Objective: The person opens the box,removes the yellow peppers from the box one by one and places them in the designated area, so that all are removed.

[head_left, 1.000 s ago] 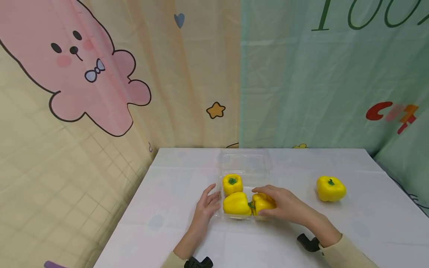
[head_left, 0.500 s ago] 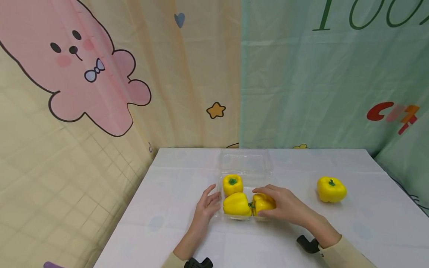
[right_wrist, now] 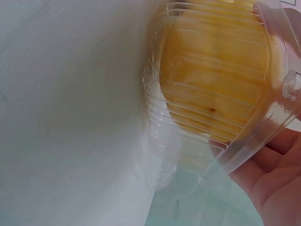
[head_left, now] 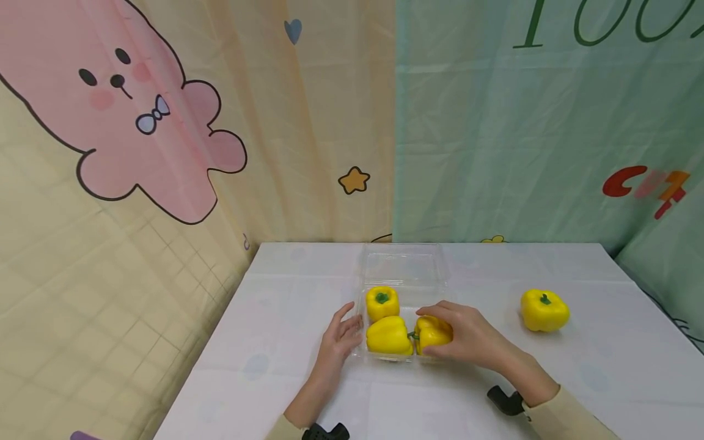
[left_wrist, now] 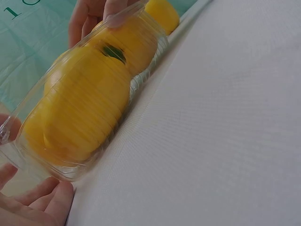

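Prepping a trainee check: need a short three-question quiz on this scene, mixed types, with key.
1. Count: how many glossy yellow bell peppers sit inside the clear plastic lidded container?
2. True or false: the person's right grip is on the lone pepper outside the container.
3. Multiple choice: where is the person's left grip?
A) On the open lid
B) At the container's left side
C) On the lone pepper

Key:
1. Three.
2. False; the right grip is on the front-right pepper inside the container.
3. B.
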The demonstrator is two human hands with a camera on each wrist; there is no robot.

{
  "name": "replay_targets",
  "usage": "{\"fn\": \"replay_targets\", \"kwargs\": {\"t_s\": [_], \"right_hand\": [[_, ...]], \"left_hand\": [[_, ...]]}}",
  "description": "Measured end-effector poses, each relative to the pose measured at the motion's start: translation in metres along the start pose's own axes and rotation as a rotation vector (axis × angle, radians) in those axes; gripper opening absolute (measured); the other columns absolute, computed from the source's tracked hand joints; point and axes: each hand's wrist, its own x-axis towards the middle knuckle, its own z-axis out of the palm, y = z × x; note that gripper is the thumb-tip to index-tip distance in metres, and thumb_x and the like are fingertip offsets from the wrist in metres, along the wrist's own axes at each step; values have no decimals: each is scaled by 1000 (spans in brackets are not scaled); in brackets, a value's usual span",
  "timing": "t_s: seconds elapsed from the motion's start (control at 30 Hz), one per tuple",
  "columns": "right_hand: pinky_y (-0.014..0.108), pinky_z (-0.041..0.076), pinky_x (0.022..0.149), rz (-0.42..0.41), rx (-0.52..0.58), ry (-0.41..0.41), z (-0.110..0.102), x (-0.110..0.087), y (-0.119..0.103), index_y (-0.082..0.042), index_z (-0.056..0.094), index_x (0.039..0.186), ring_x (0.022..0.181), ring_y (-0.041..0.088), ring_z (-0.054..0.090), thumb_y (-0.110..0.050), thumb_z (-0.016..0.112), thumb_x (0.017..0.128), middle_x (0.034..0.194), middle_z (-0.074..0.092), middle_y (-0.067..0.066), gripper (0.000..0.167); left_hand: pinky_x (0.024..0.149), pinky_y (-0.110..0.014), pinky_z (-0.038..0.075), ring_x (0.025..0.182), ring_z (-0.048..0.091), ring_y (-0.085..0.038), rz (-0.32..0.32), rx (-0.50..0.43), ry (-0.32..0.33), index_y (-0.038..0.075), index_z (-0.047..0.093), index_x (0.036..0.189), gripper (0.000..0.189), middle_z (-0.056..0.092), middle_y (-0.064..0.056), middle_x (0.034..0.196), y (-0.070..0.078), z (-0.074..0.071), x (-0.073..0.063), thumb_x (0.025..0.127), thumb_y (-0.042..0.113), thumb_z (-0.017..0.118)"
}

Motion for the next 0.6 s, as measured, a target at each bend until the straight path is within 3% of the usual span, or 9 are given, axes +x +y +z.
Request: {"fn": "replay_targets", "kwargs": {"t_s": [0.27,0.6], "right_hand": [[25,55,74,-42,-18,80,-1,2,-1,-32,66,124,89,2,56,-44,90,72,110,62,-17,58],[25,54,74,-42,19,119,-3,1,-2,-35,67,121,90,2,56,-39,90,73,111,59,-19,54]], "left_hand": [[114,-57,28,141,40,-35,-9,-2,10,19,32,157,63,49,-17,147,-1,0,3,99,8,53],[114,-57,28,141,40,-35,-8,-9,6,18,31,158,65,49,-17,147,-3,-1,2,98,8,54]]}}
